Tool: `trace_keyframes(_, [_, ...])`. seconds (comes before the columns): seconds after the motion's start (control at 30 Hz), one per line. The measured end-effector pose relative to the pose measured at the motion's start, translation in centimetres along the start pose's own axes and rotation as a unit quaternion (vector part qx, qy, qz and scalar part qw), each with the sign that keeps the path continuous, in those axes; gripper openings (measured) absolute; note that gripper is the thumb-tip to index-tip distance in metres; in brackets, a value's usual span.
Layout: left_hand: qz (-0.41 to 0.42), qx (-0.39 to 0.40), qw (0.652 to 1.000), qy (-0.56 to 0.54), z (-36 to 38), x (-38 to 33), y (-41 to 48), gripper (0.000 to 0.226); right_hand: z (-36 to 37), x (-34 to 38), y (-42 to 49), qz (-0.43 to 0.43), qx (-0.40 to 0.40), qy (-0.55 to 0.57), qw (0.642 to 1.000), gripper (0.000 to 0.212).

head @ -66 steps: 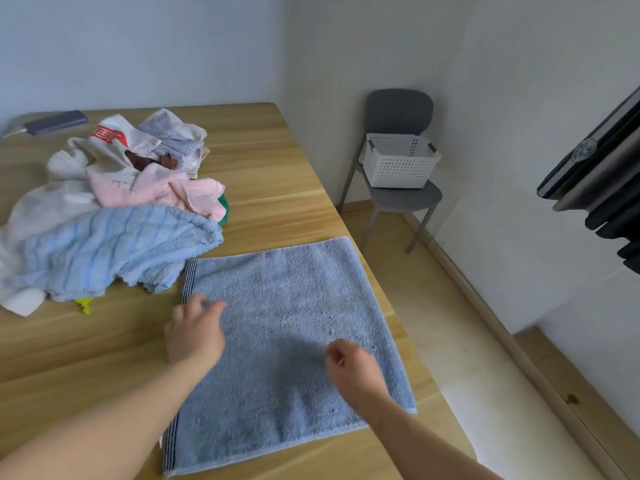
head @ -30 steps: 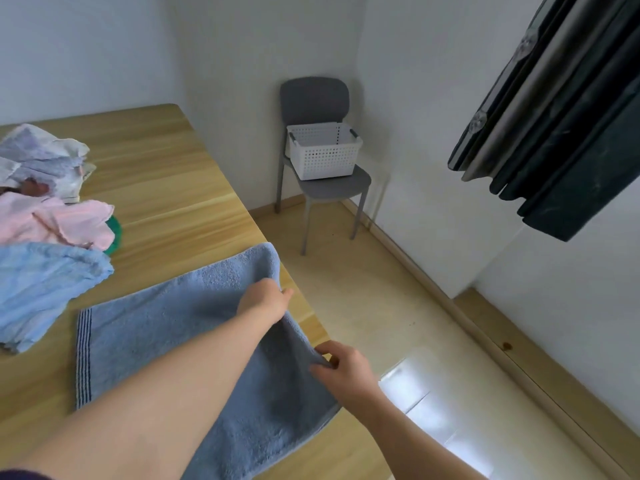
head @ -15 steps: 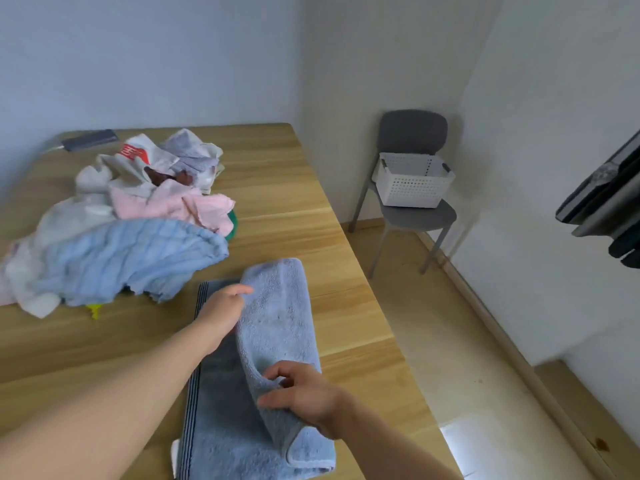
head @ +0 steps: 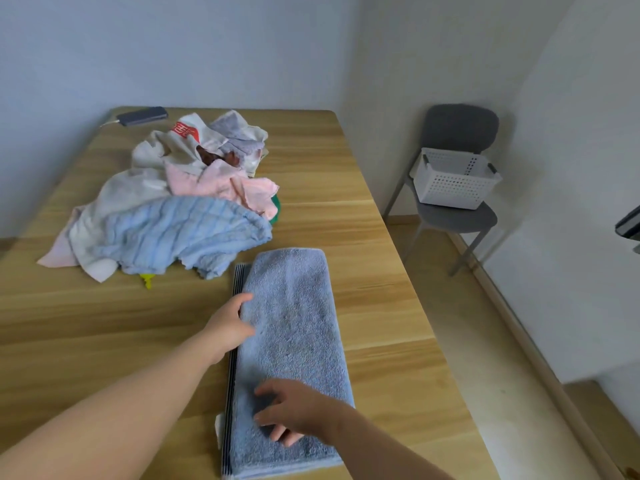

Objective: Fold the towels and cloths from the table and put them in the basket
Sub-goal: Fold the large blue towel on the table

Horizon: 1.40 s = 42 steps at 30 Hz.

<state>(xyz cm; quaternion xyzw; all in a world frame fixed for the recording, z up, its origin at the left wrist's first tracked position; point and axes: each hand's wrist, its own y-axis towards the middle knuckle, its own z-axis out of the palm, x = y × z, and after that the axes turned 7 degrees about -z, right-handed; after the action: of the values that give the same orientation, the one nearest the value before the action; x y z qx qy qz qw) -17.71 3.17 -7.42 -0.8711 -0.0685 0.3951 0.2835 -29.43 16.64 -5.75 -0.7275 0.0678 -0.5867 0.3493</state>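
Both flat, gripping nothing: left hand (head: 227, 327) squaring the blue towel (head: 294, 306) along its striped edge, right hand (head: 298, 414) smoothing the near end before another fold.

walls (head: 207, 46): plain pale | floor (head: 485, 341): light beige | chair (head: 459, 128): grey, in corner

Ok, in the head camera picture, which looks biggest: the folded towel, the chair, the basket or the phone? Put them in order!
1. folded towel (nearest the camera, so it looks extra big)
2. chair
3. basket
4. phone
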Motion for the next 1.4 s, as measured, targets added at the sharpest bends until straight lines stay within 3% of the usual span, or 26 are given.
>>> trace_keyframes(0.1, [0.036,0.01,0.998,0.042,0.3,0.2,-0.5,0.064,0.0,0.3,0.1,0.013,0.001,0.006,1.0,0.051])
trace_keyframes(0.2, [0.037,0.023,0.995,0.093,0.6,0.9,-1.4,0.036,0.0,0.5,0.1,0.018,0.004,0.0,1.0,0.05])
trace_keyframes(0.27, [0.034,0.008,0.997,0.069,0.6,1.7,-1.8,0.03,0.1,0.3,0.1,0.018,-0.001,-0.004,1.0,0.051])
trace_keyframes(0.4, [0.018,0.002,1.0,-0.009,0.5,2.7,-2.5,0.035,-0.3,0.1,-0.2,0.014,-0.013,-0.001,1.0,0.047])
trace_keyframes(0.5, [0.001,0.052,0.999,-0.004,0.1,2.4,-2.8,0.056,-0.6,0.1,-0.9,0.012,-0.017,0.006,1.0,0.041])
trace_keyframes(0.57, [-0.001,0.069,0.998,-0.013,-0.4,1.3,-2.5,0.067,-0.9,-0.1,-1.1,0.014,-0.051,-0.012,0.999,0.037])
trace_keyframes(0.67, [0.001,0.046,0.998,-0.032,-0.8,-0.9,-1.8,0.059,-1.9,-1.1,-1.0,0.021,-0.196,-0.074,0.978,0.031])
trace_keyframes(0.77, [-0.03,0.029,0.992,-0.12,-1.0,-2.7,-0.9,0.051,-3.1,-2.3,-1.6,0.022,-0.304,-0.172,0.937,0.03])
trace_keyframes(0.87, [-0.09,0.038,0.957,-0.271,-1.2,-3.7,0.7,0.036,-3.7,-3.0,-2.3,0.038,-0.317,-0.223,0.921,0.034])
trace_keyframes(0.93, [-0.13,0.085,0.92,-0.36,-1.3,-4.6,1.2,0.026,-4.2,-3.3,-2.3,0.042,-0.317,-0.229,0.919,0.036])
trace_keyframes(1.0, [-0.117,0.074,0.915,-0.379,-1.2,-4.9,1.8,0.027,-4.7,-3.3,-2.0,0.049,-0.313,-0.224,0.922,0.037])
trace_keyframes(1.1, [-0.06,-0.054,0.938,-0.338,-0.6,-3.9,2.5,0.041,-5.1,-2.9,-1.3,0.049,-0.298,-0.204,0.931,0.039])
trace_keyframes(1.2, [-0.052,-0.164,0.978,-0.121,-0.1,-1.5,2.8,0.049,-5.4,-2.5,-0.8,0.04,-0.294,-0.194,0.935,0.043])
trace_keyframes(1.3, [-0.094,-0.128,0.984,0.086,0.3,-0.9,2.1,0.069,-5.4,-2.4,-0.1,0.037,-0.288,-0.175,0.941,0.057])
trace_keyframes(1.4, [-0.13,-0.106,0.984,0.061,1.2,-1.2,1.7,0.074,-5.4,-2.6,0.2,0.035,-0.291,-0.155,0.944,0.073])
